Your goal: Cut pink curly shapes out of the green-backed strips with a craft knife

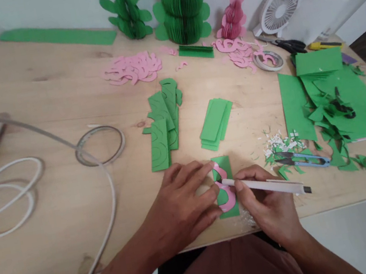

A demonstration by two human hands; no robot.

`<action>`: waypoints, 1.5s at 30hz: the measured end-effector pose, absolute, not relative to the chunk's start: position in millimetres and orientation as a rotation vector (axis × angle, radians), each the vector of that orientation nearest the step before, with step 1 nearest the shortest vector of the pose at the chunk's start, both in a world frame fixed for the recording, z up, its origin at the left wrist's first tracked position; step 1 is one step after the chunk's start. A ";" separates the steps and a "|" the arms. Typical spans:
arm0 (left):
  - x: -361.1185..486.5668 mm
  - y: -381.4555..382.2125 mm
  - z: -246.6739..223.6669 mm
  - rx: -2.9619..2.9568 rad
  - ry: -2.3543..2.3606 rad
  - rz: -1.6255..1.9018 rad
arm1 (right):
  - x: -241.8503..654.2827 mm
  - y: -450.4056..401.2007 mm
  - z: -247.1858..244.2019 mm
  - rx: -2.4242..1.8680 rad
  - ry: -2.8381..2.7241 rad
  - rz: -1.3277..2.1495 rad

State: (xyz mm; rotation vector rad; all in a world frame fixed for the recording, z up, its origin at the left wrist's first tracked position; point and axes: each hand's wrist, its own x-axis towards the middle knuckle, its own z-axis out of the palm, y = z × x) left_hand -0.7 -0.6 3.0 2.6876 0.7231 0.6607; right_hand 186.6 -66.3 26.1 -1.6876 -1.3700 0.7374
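Observation:
A green paper rectangle (225,165) lies near the table's front edge with a curved pink paper shape (228,200) on top. My left hand (188,197) lies flat with its fingers spread, their tips pressing on the pink shape and the green paper. In my right hand (268,202) is a white pen (269,185), its tip touching the pink shape's right edge. Just beyond, a small stack of plain green strips (216,121) sits on the table. Left of that stack are green strips with drawn curved lines (159,146).
Pink cutouts (133,68) and green honeycomb paper figures (183,9) stand toward the back. At right are blue snips (303,158), green scraps (339,147), tape (268,61) and a fan (279,9). A white cable (110,187) crosses the left side.

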 end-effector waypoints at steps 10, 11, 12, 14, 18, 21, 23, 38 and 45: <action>-1.4 -1.0 2.5 2.688 0.719 0.633 | 188.6 -66.6 26.1 -1.719 -1.352 0.698; -1.3 -0.9 2.5 2.686 0.719 0.633 | 188.6 -66.2 26.2 -1.716 -1.352 0.697; -1.1 -0.8 2.6 2.684 0.720 0.636 | 188.5 -65.9 26.2 -1.711 -1.356 0.696; -0.8 -0.6 2.6 2.681 0.724 0.643 | 187.9 -65.1 26.4 -1.701 -1.372 0.696; -0.7 -0.1 2.3 2.693 0.727 0.644 | 185.8 -64.3 26.0 -1.685 -1.405 0.711; -0.8 0.1 2.0 2.703 0.726 0.647 | 183.9 -64.1 25.4 -1.685 -1.414 0.714; -0.7 0.1 2.1 2.704 0.727 0.649 | 183.1 -63.4 26.2 -1.678 -1.398 0.713; -1.5 -1.0 1.1 2.696 0.728 0.648 | 186.4 -63.9 26.6 -1.685 -1.279 0.731; -1.0 -0.4 1.1 2.685 0.722 0.660 | 186.7 -62.7 28.7 -1.664 -1.286 0.724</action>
